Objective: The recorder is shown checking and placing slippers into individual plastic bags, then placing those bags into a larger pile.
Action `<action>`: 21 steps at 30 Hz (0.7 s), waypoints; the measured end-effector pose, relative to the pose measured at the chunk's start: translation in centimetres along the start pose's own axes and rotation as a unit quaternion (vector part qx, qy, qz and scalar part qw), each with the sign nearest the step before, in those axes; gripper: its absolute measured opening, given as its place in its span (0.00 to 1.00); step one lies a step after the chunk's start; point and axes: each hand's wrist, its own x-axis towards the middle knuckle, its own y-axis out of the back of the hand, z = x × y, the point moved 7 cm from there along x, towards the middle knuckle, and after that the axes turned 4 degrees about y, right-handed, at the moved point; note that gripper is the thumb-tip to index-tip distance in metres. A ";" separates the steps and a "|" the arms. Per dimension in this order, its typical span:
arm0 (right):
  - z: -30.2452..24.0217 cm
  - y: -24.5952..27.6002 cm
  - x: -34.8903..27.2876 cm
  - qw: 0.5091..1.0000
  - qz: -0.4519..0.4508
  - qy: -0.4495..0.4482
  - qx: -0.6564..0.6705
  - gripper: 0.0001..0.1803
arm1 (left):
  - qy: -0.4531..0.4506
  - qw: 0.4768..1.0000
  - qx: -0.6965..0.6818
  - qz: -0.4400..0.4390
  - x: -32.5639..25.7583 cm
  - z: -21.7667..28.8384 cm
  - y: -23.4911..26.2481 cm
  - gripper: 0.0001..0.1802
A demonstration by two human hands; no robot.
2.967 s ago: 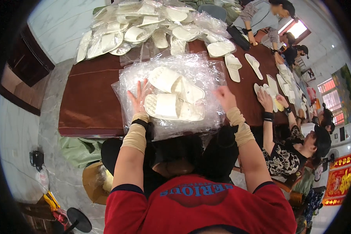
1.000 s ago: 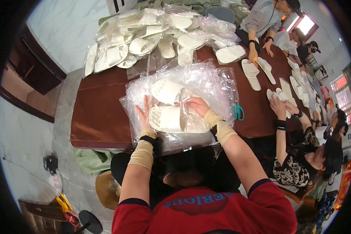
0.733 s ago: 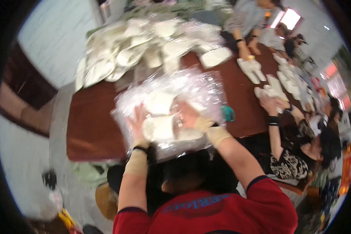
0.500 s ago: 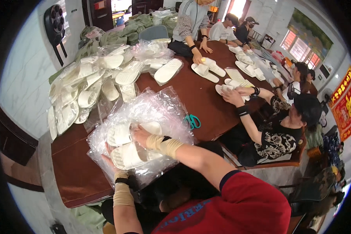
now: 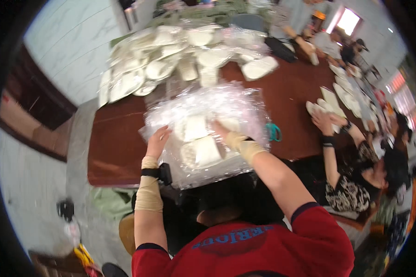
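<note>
A crumpled clear plastic bag (image 5: 208, 111) lies on the brown table (image 5: 120, 138) in front of me, with white shoe insoles (image 5: 201, 150) inside it. My left hand (image 5: 158, 141) grips the bag's left edge. My right hand (image 5: 223, 131) reaches into or onto the bag beside the insoles, fingers curled; the picture is blurred, so I cannot tell what it grips. Both wrists are wrapped in beige tape.
A large heap of white insoles (image 5: 171, 60) in plastic covers the far table end. Teal scissors (image 5: 273, 131) lie right of the bag. A person in a patterned top (image 5: 351, 194) handles insoles (image 5: 326, 101) at my right; more people sit farther along.
The view has swung while my hands stayed at the bag. My right hand came from the bag's right edge to its middle; my left hand slid to its left edge.
</note>
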 end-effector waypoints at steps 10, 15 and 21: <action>-0.8 -3.3 5.4 0.890 0.005 0.205 -0.406 0.36 | -0.006 0.978 0.089 0.188 -2.6 6.3 2.0 0.22; -1.2 -7.0 6.5 0.840 -0.086 0.208 -0.493 0.22 | 0.079 0.976 0.167 0.118 -4.8 1.7 -2.2 0.33; 1.8 -2.7 5.2 0.862 0.092 0.179 -0.466 0.16 | 0.068 0.981 0.152 0.094 -3.2 3.3 -3.9 0.37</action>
